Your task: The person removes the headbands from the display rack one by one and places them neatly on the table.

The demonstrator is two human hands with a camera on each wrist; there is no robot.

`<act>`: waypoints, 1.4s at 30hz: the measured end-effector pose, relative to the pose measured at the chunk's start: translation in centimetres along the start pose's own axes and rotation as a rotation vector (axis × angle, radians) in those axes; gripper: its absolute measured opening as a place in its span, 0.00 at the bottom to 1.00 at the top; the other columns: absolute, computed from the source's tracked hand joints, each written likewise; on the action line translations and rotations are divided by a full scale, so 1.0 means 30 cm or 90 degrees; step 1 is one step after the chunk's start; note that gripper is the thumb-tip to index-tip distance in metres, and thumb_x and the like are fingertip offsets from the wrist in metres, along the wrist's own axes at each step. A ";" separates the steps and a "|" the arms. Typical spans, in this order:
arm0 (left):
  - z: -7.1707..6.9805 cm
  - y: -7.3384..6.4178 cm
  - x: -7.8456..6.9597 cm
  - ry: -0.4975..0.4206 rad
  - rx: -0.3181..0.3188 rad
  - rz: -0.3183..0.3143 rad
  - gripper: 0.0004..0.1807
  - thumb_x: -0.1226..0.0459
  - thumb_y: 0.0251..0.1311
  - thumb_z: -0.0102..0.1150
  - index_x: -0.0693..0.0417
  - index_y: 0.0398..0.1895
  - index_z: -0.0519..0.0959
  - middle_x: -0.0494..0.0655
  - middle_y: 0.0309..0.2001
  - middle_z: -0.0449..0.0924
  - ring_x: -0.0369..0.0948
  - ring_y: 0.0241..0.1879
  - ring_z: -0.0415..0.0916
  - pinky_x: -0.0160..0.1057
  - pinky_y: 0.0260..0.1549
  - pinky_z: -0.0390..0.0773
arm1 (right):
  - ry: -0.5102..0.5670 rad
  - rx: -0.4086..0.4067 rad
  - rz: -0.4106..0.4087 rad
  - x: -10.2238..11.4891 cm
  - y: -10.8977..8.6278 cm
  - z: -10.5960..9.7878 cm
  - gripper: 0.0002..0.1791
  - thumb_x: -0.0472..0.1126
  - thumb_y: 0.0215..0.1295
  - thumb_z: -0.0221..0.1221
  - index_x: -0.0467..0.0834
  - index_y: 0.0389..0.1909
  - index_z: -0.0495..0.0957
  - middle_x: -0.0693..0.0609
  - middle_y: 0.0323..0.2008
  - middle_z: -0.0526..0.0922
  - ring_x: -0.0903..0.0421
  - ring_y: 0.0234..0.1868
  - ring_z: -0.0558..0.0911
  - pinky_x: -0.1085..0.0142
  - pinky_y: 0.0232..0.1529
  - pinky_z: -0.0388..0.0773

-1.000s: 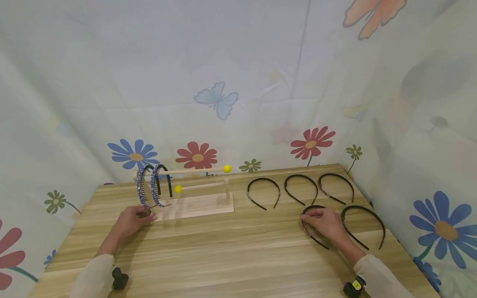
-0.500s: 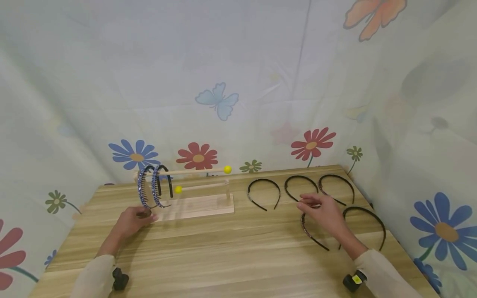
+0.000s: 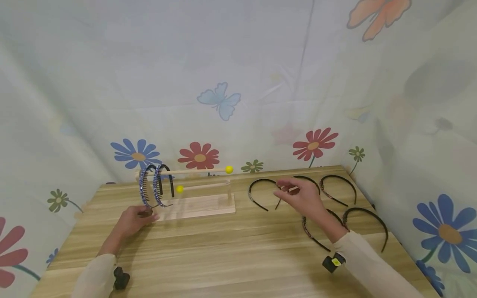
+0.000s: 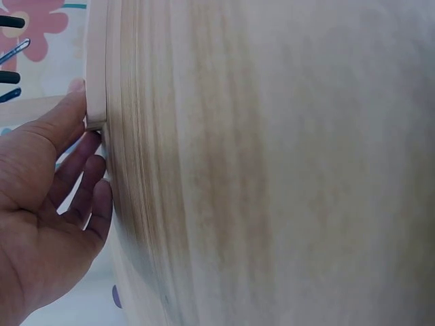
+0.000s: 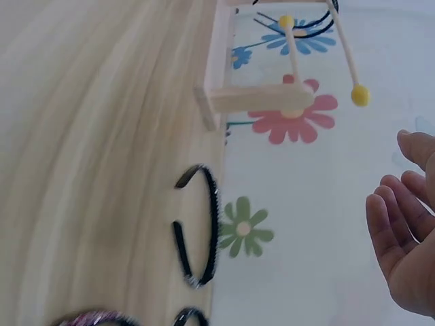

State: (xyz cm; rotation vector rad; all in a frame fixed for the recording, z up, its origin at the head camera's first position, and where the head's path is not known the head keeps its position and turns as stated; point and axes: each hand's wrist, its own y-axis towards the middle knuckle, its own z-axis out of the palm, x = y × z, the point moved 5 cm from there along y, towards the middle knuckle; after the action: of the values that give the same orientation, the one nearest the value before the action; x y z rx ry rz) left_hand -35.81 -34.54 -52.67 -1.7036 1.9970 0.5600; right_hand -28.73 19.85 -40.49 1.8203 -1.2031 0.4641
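Observation:
My left hand point(image 3: 134, 221) pinches the near left corner of the wooden stand's base point(image 3: 212, 205); in the left wrist view the thumb lies along the base point(image 4: 97, 61) and the curled fingers meet its end. Two blue-jewelled, toothed headbands, one at the left point(image 3: 143, 188) and one beside it point(image 3: 156, 188), hang on the stand's upper rod point(image 3: 197, 170). My right hand point(image 3: 302, 198) is raised over the flat-lying headbands, fingers loosely bent and nothing held. It overlaps a black headband point(image 3: 264, 179) in the head view. The right wrist view shows that hand point(image 5: 408, 238) apart from the headband point(image 5: 216, 224).
Other black headbands lie on the right of the wooden table point(image 3: 223, 256): one at the back right point(image 3: 337, 176), one at the front right point(image 3: 367, 209) and one with a sparkly side point(image 3: 305, 227). A lower rod ends in a yellow ball point(image 3: 180, 188). A flowered curtain point(image 3: 253, 124) hangs behind.
My right hand has let go of the sparkly front headband, lifted off it and moved left and away from me. The left hand stays at the stand's corner.

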 end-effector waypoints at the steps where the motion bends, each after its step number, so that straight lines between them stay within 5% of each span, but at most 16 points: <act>1: -0.001 0.000 -0.001 -0.001 -0.001 -0.001 0.21 0.47 0.66 0.66 0.55 0.45 0.86 0.60 0.53 0.85 0.61 0.56 0.80 0.63 0.56 0.77 | 0.004 0.001 -0.009 0.015 0.009 0.013 0.19 0.47 0.63 0.72 0.47 0.53 0.86 0.52 0.44 0.89 0.57 0.40 0.86 0.68 0.40 0.85; 18: -0.002 0.001 -0.015 -0.006 0.008 -0.009 0.23 0.48 0.67 0.66 0.58 0.51 0.85 0.62 0.56 0.83 0.62 0.58 0.79 0.64 0.57 0.76 | 0.139 0.043 -0.048 0.248 0.168 0.280 0.18 0.47 0.63 0.72 0.47 0.52 0.86 0.55 0.46 0.89 0.61 0.41 0.87 0.67 0.41 0.86; 26: -0.002 -0.002 -0.015 -0.006 0.006 -0.009 0.21 0.49 0.67 0.66 0.58 0.49 0.85 0.62 0.56 0.83 0.62 0.58 0.79 0.63 0.57 0.76 | 0.191 0.084 -0.057 0.323 0.204 0.420 0.19 0.49 0.63 0.71 0.49 0.54 0.86 0.56 0.48 0.88 0.58 0.41 0.88 0.67 0.39 0.86; 42: -0.004 0.001 -0.013 -0.007 0.000 -0.008 0.21 0.49 0.66 0.66 0.57 0.48 0.85 0.60 0.55 0.84 0.61 0.58 0.79 0.64 0.58 0.75 | 0.240 0.156 -0.019 0.435 0.243 0.709 0.20 0.52 0.62 0.72 0.47 0.52 0.86 0.56 0.47 0.87 0.68 0.40 0.84 0.72 0.39 0.84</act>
State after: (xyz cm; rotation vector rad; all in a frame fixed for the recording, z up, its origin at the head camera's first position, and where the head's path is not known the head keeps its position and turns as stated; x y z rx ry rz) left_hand -35.79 -34.28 -52.33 -1.7077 1.9778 0.5641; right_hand -32.34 -5.87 -39.53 1.8430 -0.8878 0.9254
